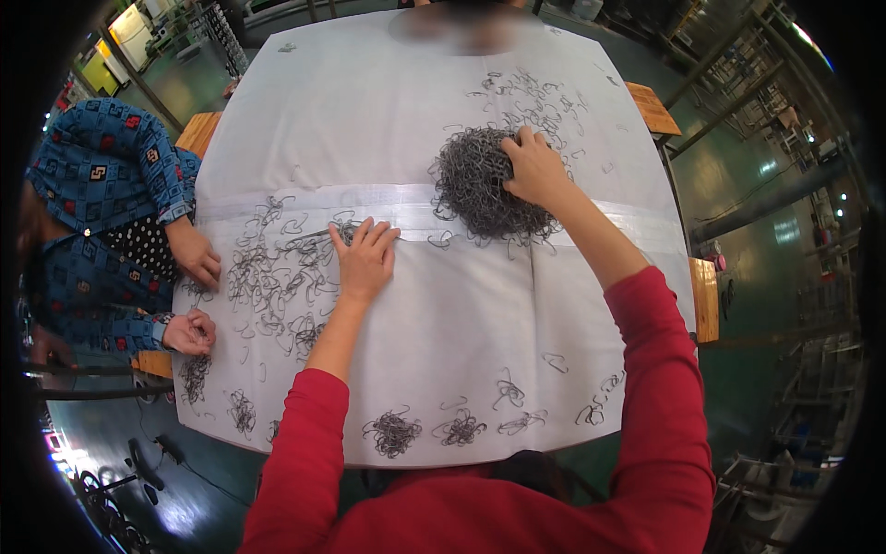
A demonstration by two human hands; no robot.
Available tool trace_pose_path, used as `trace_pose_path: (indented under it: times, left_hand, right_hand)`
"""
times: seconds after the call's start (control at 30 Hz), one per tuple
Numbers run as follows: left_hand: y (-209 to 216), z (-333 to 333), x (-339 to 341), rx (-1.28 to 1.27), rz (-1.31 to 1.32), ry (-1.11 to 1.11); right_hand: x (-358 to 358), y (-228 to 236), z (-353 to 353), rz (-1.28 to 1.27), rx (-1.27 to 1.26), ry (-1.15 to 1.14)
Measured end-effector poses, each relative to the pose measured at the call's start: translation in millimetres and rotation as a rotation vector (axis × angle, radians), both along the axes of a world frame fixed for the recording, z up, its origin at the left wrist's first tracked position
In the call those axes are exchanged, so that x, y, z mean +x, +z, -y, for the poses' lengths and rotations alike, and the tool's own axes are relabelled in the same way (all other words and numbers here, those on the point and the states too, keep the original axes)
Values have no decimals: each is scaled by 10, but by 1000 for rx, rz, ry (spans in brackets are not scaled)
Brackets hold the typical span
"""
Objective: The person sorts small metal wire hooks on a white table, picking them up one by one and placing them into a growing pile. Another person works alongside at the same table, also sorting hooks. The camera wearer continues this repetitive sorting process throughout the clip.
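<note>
A large heap of dark bent wire hooks lies tangled on the white-covered table, right of the middle. My right hand grips its right side, thumb and fingers curled into the wires; the fingertips are partly hidden. To the left, my left hand rests palm down with its fingers spread, touching the edge of a few loose hooks. Nothing shows gripped in it. Many more scattered hooks spread from there toward the left side.
Small piles of hooks lie along the near edge. At the left, a co-worker's hands handle hooks near the table's rim. Another person's hands, blurred, are at the far edge. Wooden stools stand around the table.
</note>
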State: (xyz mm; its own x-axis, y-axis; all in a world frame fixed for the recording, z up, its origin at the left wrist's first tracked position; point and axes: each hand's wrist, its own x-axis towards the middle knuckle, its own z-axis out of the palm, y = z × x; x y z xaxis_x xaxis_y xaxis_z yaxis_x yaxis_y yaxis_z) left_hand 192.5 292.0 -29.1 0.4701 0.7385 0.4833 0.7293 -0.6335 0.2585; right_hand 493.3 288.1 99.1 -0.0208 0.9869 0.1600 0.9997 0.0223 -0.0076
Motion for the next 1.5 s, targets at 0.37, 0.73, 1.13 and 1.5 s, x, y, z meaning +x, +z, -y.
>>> trace_pose_path:
  times: [0.37,0.73,1.13,1.5]
  left_hand:
    - [-54,-55,-90,13,-1,50]
    - [-34,-502,-494,49,-291,309]
    - [49,-450,-766,22,-203,268]
    - [86,-308,-1246,-30,-530,376]
  right_hand:
    - [37,264,117,-125,113,76]
    - [411,645,279,-130,219,107]
    - [288,998,592,-70,236,128]
    - [121,841,802,-11,221,102]
